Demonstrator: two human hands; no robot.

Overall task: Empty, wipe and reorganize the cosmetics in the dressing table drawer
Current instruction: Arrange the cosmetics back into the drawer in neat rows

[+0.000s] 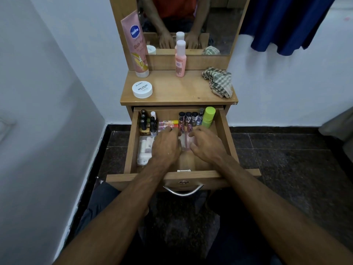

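The wooden drawer (pixel 225 138) is pulled out, and both my hands are inside it. My left hand (pixel 167 145) lies palm down in the middle, its fingertips on a pink and orange tube (pixel 168 123). My right hand (pixel 207 145) rests beside it, fingers curled around a clear pinkish box (pixel 186 142) that sits between the two hands. Dark nail polish bottles (pixel 148 123) stand at the drawer's back left. More small bottles (pixel 189 117) and a green-capped bottle (pixel 208 116) line the back right. A clear bag of white items (pixel 144 150) lies at the left.
On the table top (pixel 179 88) stand a pink Vaseline tube (pixel 136 46), a white nail polish remover tub (pixel 142 89), a peach bottle (pixel 180 59) and a crumpled checked cloth (pixel 218 82). A mirror (pixel 219 20) rises behind. Blue fabric (pixel 286 23) hangs at the right.
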